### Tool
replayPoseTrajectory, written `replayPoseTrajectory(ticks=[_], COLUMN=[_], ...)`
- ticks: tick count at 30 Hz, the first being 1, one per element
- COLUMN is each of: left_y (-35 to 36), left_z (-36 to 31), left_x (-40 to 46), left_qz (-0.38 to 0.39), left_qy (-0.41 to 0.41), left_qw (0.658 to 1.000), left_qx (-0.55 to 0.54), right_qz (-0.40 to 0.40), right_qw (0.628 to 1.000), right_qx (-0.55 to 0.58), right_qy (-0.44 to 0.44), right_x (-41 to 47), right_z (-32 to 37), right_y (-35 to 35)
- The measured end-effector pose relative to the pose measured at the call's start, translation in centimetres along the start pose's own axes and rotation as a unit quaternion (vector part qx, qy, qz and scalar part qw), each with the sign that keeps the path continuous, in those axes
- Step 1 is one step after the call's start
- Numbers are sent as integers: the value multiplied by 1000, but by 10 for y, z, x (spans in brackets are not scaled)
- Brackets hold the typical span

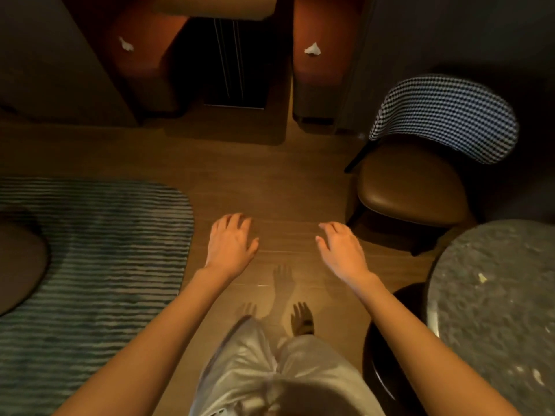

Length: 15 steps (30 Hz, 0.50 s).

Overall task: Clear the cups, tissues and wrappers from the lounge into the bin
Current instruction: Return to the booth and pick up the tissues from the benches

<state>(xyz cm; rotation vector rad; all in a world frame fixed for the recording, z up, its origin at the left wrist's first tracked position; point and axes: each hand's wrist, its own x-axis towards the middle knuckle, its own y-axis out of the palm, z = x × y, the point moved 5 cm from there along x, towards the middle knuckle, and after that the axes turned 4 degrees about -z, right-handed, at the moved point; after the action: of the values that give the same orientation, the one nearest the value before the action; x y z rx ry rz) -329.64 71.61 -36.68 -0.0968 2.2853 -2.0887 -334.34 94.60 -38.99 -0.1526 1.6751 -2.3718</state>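
Note:
Two crumpled white tissues lie far ahead on orange-brown seats: one tissue (125, 44) on the left seat (141, 58), the other tissue (312, 49) on the right seat (322, 31). My left hand (230, 244) and my right hand (341, 250) hover palm-down over the wooden floor, fingers apart, holding nothing. Both hands are well short of the tissues. A small pale scrap (481, 277) lies on the round stone table (495, 325) at my right. No bin is in view.
A chair (411, 184) with a houndstooth back (444, 115) stands right of my hands. A striped blue rug (90, 265) covers the floor at left, with a dark rounded seat (18, 265) on it. A dark table base (234, 64) stands between the two seats.

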Motion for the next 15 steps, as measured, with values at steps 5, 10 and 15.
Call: replayPoseTrajectory(ticks=[5, 10, 15], left_y=[23, 21, -2], left_z=[13, 51, 73], left_x=[100, 241, 383], left_qz=[30, -5, -7], left_qy=[-1, -4, 12], left_qw=[999, 1000, 999], left_qx=[-13, -23, -29], right_qz=[51, 37, 5], right_qw=[998, 999, 999], right_qx=[21, 39, 42], right_qy=[6, 2, 6], right_x=[110, 252, 385], right_z=[-3, 17, 30], right_y=[12, 10, -16])
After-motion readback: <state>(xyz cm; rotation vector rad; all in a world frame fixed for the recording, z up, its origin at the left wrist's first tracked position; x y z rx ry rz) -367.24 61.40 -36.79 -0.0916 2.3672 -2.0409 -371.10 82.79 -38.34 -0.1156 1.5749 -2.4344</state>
